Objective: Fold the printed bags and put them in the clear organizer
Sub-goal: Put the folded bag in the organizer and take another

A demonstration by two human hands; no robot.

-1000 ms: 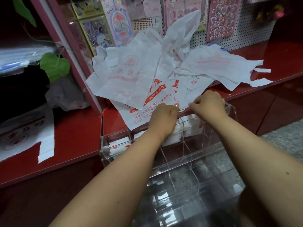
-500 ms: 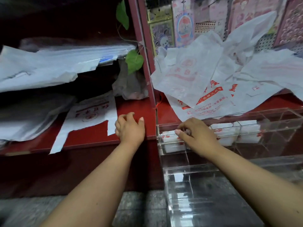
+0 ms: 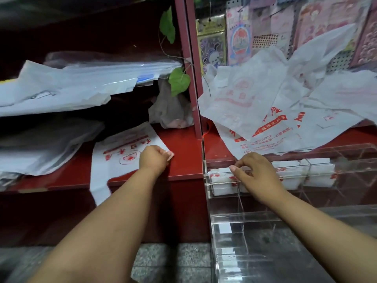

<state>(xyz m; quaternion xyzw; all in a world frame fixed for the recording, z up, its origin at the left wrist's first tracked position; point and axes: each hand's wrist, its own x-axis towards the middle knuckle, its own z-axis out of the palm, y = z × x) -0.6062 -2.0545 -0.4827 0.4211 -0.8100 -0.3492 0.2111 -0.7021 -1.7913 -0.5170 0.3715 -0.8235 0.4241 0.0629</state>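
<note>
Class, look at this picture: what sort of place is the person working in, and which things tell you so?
Probably a small shop, perhaps selling stationery or gifts. Packaged sticker sheets hang on a pegboard, printed carrier bags lie heaped on a red shelf, and a clear organizer holds folded ones.

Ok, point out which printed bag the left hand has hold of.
The flat bag lying alone on the left shelf, pinched by the left hand; the others are heaped right.

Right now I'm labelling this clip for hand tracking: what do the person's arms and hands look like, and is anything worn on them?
Both forearms are bare, with no sleeve in view. The left hand and right hand wear no gloves, and no rings, watch or bracelet show. The fingers have short nails that look light pink. No markings show.
</note>
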